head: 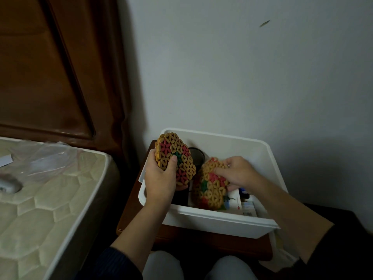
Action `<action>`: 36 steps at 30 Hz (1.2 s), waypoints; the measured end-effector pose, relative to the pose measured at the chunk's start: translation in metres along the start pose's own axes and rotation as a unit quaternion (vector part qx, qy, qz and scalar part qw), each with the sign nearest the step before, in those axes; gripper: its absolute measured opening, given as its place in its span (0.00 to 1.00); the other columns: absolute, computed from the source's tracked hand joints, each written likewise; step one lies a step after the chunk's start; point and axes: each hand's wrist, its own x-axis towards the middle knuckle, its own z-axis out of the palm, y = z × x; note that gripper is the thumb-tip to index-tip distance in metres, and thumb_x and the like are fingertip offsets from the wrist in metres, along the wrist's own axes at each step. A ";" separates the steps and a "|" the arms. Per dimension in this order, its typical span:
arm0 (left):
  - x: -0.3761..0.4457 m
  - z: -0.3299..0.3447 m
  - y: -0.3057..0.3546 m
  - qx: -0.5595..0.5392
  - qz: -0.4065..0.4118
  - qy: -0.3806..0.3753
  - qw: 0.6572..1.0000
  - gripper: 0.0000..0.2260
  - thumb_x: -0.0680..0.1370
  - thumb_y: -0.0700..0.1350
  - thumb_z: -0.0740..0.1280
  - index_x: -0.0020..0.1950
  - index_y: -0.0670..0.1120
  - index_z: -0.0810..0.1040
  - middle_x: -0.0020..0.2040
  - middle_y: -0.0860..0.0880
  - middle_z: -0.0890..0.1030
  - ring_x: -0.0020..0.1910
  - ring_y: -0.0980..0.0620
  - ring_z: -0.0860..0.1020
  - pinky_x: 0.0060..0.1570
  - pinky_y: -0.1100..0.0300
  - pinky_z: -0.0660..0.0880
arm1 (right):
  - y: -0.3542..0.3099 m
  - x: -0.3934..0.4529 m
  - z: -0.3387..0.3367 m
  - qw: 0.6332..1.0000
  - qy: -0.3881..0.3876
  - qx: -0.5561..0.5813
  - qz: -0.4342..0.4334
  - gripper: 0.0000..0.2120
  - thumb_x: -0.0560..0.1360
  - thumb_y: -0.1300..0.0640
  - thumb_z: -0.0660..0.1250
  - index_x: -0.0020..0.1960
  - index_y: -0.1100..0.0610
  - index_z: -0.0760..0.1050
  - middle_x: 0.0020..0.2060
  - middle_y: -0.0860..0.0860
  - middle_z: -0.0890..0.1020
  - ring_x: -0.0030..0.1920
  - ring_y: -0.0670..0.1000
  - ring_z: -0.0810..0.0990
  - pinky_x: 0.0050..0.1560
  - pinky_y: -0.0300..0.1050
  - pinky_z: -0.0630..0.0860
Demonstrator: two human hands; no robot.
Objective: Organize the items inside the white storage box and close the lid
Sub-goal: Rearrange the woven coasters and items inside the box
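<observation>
White storage box [212, 221] is set on a brown wooden nightstand [139, 201], against the pale wall [242, 67]; no lid is seen on it

Left hand [161, 178] is raised over the box's left rim, forearm reaching up from the lower edge of view, dark sleeve [113, 263] pushed back near the elbow. A woven bead mat [175, 158] is gripped by it: thumb curled across the mat's face, remaining fingers wrapped behind its lower edge. The mat is held tilted, nearly upright, above the box's left end; tan beads with red and green flower patches are noted

Right hand [240, 172] is lowered inside the box near its middle, forearm entering from the right over the front rim. A second bead mat [212, 186] of the same pattern is pinched at its upper edge, fingers curled over the top and thumb beneath. This mat stands on edge within the box, leaning, just beside the first mat; whether the two touch cannot be told

Inside the box, a dark round container [196, 156] is seen behind the mats toward the back wall, and small printed cartons [244, 205] are packed to the right of the second mat, partly hidden

Left of the box, a quilted mattress [50, 199] with clear plastic wrap [44, 156] lies before a dark wooden headboard [50, 67]
</observation>
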 end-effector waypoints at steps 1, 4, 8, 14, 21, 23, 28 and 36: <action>0.000 0.000 0.001 0.004 0.002 0.003 1.000 0.16 0.83 0.48 0.70 0.71 0.53 0.73 0.61 0.54 0.80 0.62 0.46 0.81 0.50 0.38 0.85 | -0.002 -0.003 -0.008 1.000 0.014 0.013 -0.010 0.08 0.74 0.51 0.77 0.47 0.54 0.83 0.42 0.53 0.88 0.38 0.52 0.89 0.39 0.55 0.87; -0.001 0.000 0.002 0.010 0.004 0.007 1.000 0.18 0.83 0.48 0.70 0.73 0.51 0.72 0.63 0.52 0.80 0.64 0.45 0.80 0.53 0.36 0.84 | -0.008 -0.015 -0.037 0.997 0.053 0.047 -0.041 0.06 0.76 0.52 0.76 0.47 0.54 0.84 0.41 0.52 0.89 0.39 0.51 0.89 0.39 0.53 0.87; -0.001 0.000 0.002 0.008 -0.003 0.004 1.000 0.18 0.83 0.49 0.69 0.72 0.51 0.72 0.63 0.51 0.80 0.64 0.43 0.80 0.52 0.36 0.84 | -0.010 -0.024 -0.069 0.982 0.040 0.165 -0.077 0.10 0.79 0.52 0.73 0.55 0.58 0.85 0.47 0.55 0.89 0.47 0.54 0.89 0.44 0.49 0.86; -0.002 -0.001 0.010 -0.096 -0.091 -0.102 0.986 0.07 0.85 0.51 0.68 0.61 0.62 0.77 0.60 0.49 0.83 0.53 0.40 0.87 0.34 0.42 0.85 | -0.008 -0.036 -0.061 0.877 -0.190 0.429 -0.098 0.22 0.85 0.50 0.60 0.75 0.59 0.72 0.68 0.60 0.80 0.69 0.60 0.80 0.65 0.59 0.80; -0.002 -0.009 0.020 -0.138 -0.146 -0.207 0.957 0.11 0.87 0.51 0.62 0.69 0.56 0.77 0.59 0.46 0.88 0.53 0.39 0.88 0.35 0.46 0.85 | -0.008 -0.035 0.000 0.857 -0.215 0.468 -0.006 0.24 0.87 0.44 0.53 0.72 0.57 0.77 0.65 0.59 0.83 0.64 0.59 0.83 0.58 0.58 0.82; -0.001 -0.009 0.020 -0.127 -0.137 -0.221 0.957 0.13 0.87 0.56 0.59 0.69 0.58 0.79 0.60 0.47 0.87 0.54 0.39 0.87 0.37 0.44 0.85 | -0.006 -0.034 0.010 0.863 -0.201 0.463 0.001 0.24 0.87 0.45 0.52 0.72 0.58 0.76 0.63 0.59 0.84 0.63 0.59 0.84 0.57 0.58 0.83; 0.002 -0.007 0.018 -0.113 -0.140 -0.264 0.947 0.27 0.79 0.74 0.53 0.65 0.63 0.82 0.61 0.49 0.87 0.57 0.43 0.87 0.42 0.39 0.85 | -0.003 -0.034 0.017 0.877 -0.179 0.446 0.000 0.26 0.88 0.42 0.48 0.73 0.56 0.75 0.64 0.58 0.84 0.65 0.60 0.83 0.61 0.62 0.81; 0.002 -0.009 0.007 -0.118 -0.123 -0.253 0.952 0.21 0.74 0.51 0.80 0.65 0.60 0.79 0.60 0.48 0.87 0.56 0.45 0.87 0.45 0.39 0.85 | -0.014 -0.042 0.026 0.906 -0.104 0.407 -0.058 0.22 0.82 0.35 0.60 0.72 0.42 0.71 0.65 0.52 0.82 0.64 0.57 0.83 0.55 0.67 0.83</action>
